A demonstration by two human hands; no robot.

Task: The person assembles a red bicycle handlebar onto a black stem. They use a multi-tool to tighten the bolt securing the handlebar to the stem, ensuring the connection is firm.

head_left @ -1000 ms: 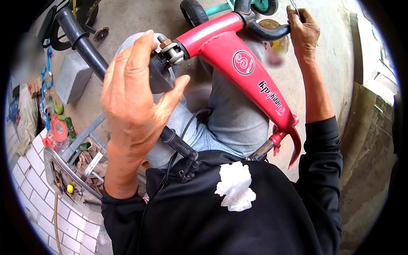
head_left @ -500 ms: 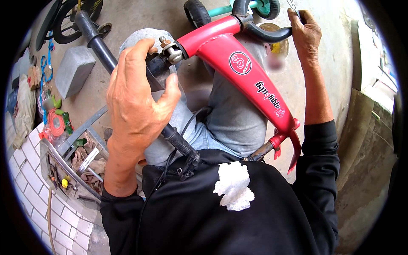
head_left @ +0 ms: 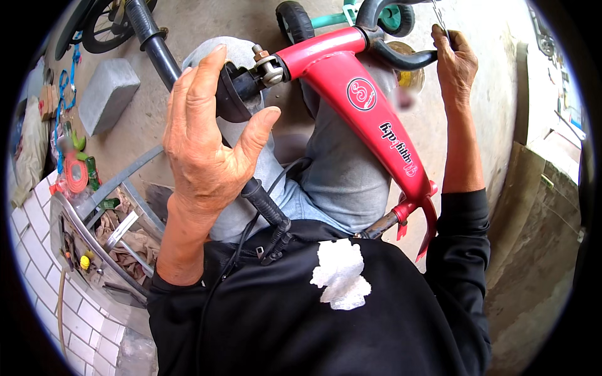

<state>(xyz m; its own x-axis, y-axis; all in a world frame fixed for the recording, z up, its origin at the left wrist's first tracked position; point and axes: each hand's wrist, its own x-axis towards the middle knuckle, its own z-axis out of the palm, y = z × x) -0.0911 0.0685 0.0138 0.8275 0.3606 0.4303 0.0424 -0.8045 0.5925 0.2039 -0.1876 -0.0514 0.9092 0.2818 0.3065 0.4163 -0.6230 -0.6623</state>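
Fingers of my left hand (head_left: 207,150) spread around black cup (head_left: 231,103); can't tell if they touch. Right hand (head_left: 456,69) pinches thin metal piece (head_left: 440,19). Red frame (head_left: 332,75) sits over my right leg (head_left: 348,163). Versus 1 s ago, black bar (head_left: 157,53) shows further from grey block (head_left: 110,97); reads like it's swinging. Left hand hides bar's middle; metal piece's top cut off.
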